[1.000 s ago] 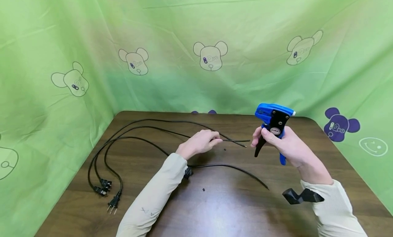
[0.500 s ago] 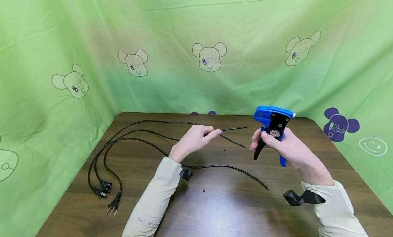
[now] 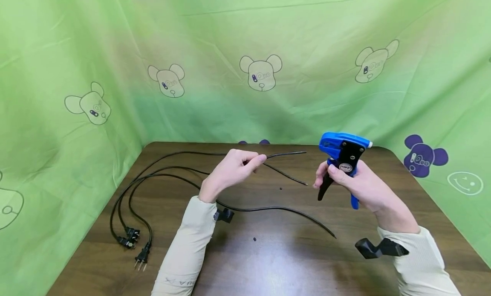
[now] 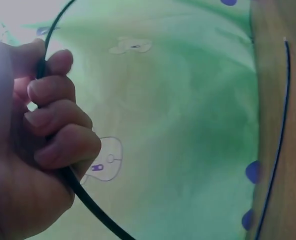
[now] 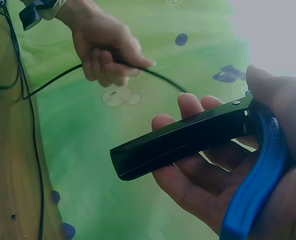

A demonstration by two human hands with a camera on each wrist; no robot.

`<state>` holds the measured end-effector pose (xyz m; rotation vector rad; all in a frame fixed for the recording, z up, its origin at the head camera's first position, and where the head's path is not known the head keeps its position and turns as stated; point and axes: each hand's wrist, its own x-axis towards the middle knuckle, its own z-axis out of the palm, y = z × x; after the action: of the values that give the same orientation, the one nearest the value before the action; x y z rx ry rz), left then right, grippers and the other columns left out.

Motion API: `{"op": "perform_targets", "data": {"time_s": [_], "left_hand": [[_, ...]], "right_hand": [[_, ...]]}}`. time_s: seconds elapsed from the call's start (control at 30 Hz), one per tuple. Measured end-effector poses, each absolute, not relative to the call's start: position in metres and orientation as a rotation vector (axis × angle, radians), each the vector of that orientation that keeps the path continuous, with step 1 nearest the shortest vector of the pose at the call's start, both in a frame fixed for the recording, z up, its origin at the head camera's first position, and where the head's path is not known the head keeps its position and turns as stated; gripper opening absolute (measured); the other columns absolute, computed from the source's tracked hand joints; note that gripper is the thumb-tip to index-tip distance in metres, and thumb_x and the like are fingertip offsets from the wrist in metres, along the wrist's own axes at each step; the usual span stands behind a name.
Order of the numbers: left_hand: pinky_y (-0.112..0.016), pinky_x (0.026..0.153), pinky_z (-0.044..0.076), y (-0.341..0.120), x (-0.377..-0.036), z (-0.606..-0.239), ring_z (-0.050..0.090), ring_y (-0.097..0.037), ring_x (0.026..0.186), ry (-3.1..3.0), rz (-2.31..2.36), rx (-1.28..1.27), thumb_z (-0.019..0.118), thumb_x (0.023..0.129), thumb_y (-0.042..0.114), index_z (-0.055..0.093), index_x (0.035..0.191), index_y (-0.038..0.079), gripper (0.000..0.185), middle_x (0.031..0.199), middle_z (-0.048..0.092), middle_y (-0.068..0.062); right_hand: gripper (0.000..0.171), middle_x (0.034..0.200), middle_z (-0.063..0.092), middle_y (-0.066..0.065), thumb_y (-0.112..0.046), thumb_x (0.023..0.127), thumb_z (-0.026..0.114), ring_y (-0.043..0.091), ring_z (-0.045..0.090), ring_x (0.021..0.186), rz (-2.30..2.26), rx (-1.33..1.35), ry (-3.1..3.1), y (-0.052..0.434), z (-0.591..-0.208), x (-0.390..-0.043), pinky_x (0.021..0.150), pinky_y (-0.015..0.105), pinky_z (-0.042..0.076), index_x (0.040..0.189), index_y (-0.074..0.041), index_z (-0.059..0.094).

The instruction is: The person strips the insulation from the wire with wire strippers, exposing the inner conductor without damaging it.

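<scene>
My left hand (image 3: 230,173) grips a black power cord (image 3: 287,154) a short way from its cut end, which sticks out to the right past the thumb. In the left wrist view the fingers curl round that cord (image 4: 99,210), and it runs out below the palm. A blue and black wire stripper (image 3: 339,146) is held upright in my right hand (image 3: 364,185), head to the upper left. The right wrist view shows its black handle (image 5: 183,142) against the fingers and its blue handle (image 5: 255,170) in the palm. A gap separates cord end and stripper.
Two more black cords lie on the brown table (image 3: 299,262): one cord (image 3: 284,173) behind the left hand, another cord (image 3: 268,209) nearer. Their plugs (image 3: 134,245) are bunched at the left. Small black bits (image 3: 255,239) are scattered about. A green printed cloth (image 3: 215,108) hangs behind.
My left hand has moved left and up, drawing the gripped cord's end up and away from the other cord's end. My right hand and the wire stripper have barely moved.
</scene>
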<state>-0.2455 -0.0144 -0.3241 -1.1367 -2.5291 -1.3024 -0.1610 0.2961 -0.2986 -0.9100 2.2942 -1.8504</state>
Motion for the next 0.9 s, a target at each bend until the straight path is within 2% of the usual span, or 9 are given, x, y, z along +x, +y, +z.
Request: {"op": "perform_targets", "data": {"time_s": [0.3,0.57,0.77,0.9], "left_hand": [[-0.02,0.055,0.027,-0.024,-0.242,-0.32,0.03,-0.005,0.054,-2.209,-1.378,-1.359,0.051,0.101,0.02,0.041,0.061,0.014,0.042,0.057,0.032,0.008],[-0.021,0.053,0.029,-0.03,-0.243,-0.317,0.034,-0.006,0.054,-1.991,-1.431,-1.444,0.044,0.104,0.037,0.045,0.061,0.012,0.05,0.057,0.038,0.004],[-0.024,0.052,0.029,-0.03,-0.243,-0.317,0.033,-0.006,0.053,-1.979,-1.408,-1.441,0.045,0.103,0.038,0.042,0.059,0.012,0.051,0.056,0.036,0.004],[-0.022,0.052,0.027,-0.029,-0.242,-0.315,0.03,-0.005,0.053,-1.991,-1.383,-1.425,0.047,0.102,0.04,0.04,0.058,0.013,0.052,0.056,0.032,0.006]], "right_hand": [[0.022,0.088,0.073,0.006,-0.003,0.105,0.039,0.021,0.071,0.087,-1.756,-0.887,2.36,0.289,-0.299,-0.156,0.086,0.024,0.05,0.101,0.001,0.06],[0.019,0.086,0.072,0.008,-0.003,0.103,0.043,0.023,0.07,0.086,-1.634,-0.875,2.435,0.275,-0.3,-0.148,0.087,0.022,0.049,0.102,-0.002,0.062],[0.018,0.086,0.071,0.008,-0.001,0.102,0.045,0.022,0.069,0.085,-1.601,-0.89,2.438,0.269,-0.298,-0.142,0.086,0.023,0.049,0.102,-0.004,0.062],[0.018,0.087,0.071,0.008,0.0,0.102,0.044,0.023,0.069,0.085,-1.592,-0.897,2.43,0.268,-0.299,-0.141,0.085,0.024,0.05,0.102,-0.004,0.062]]}}
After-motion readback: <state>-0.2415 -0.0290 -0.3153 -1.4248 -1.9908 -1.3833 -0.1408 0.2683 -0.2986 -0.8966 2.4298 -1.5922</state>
